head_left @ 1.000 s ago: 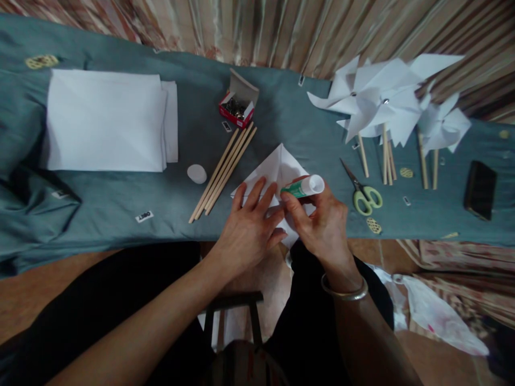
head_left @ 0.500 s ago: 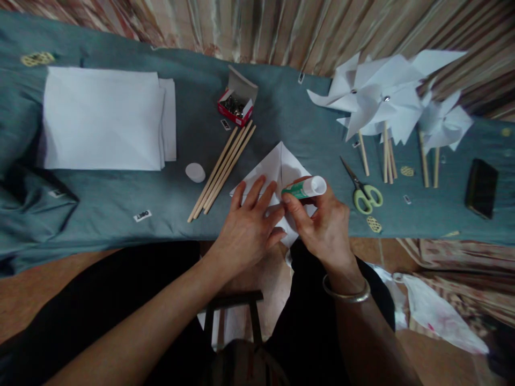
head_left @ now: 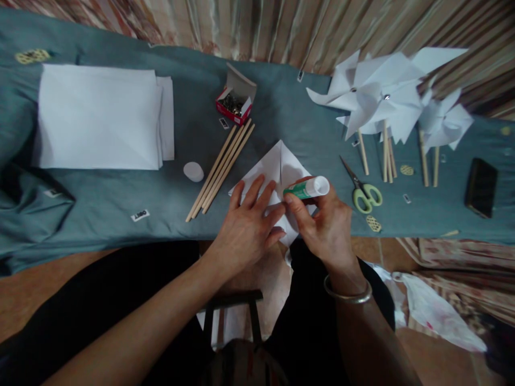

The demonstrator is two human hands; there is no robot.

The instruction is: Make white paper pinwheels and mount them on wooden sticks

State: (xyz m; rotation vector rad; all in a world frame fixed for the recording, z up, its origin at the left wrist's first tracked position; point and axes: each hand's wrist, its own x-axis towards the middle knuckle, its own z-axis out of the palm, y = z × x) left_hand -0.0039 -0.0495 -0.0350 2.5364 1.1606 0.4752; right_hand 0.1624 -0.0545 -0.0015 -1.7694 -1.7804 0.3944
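A white paper square (head_left: 263, 163) with crease lines lies at the table's front edge, one corner reaching past it. My left hand (head_left: 249, 225) rests flat on the paper with fingers spread, pressing it down. In my right hand (head_left: 328, 225) is a green and white glue stick (head_left: 306, 188), tilted, its lower end against the paper near the middle. My fingers hide the glue tip. The white glue cap (head_left: 193, 171) stands to the left of several wooden sticks (head_left: 225, 166).
A stack of white paper (head_left: 98, 118) lies at left. Behind the sticks sits an open red box of metal pins (head_left: 234, 104). At right are paper pinwheels (head_left: 386, 99) on sticks, green-handled scissors (head_left: 364, 195) and a black phone (head_left: 482, 187). A curtain (head_left: 257, 29) hangs behind the table.
The glue stick in my right hand has shifted slightly to the right over the paper. My left hand stays in place on it. The view has moved a little.
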